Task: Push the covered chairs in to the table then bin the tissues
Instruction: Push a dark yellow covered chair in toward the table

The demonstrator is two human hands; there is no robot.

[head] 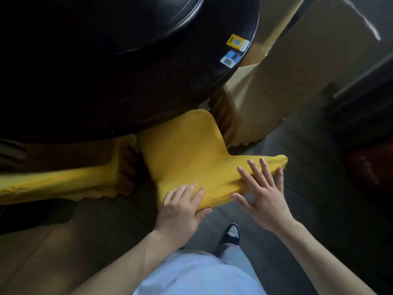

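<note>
Hands rest on the top edge of a yellow-covered chair (187, 154) seen from above. Left hand (180, 207) grips the near corner of the chair back, fingers over the top and thumb under the edge, clamped on the cloth. Right hand (261, 192) lies flat on the back's upper edge toward its far corner, fingers spread apart and not curled around anything. Chair seat runs partly under the rim of the dark round counter (106, 71), its front hidden beneath it. A second covered chair (57, 184) stands to the left, also close under the counter, and a third (272, 86), paler in the light, stands to the right beside the counter edge. Two small cards (234, 50), one yellow and one blue, lie near the counter rim. A dark shoe (230, 234) shows on the floor (319, 199) below the hands. No tissues can be made out.
</note>
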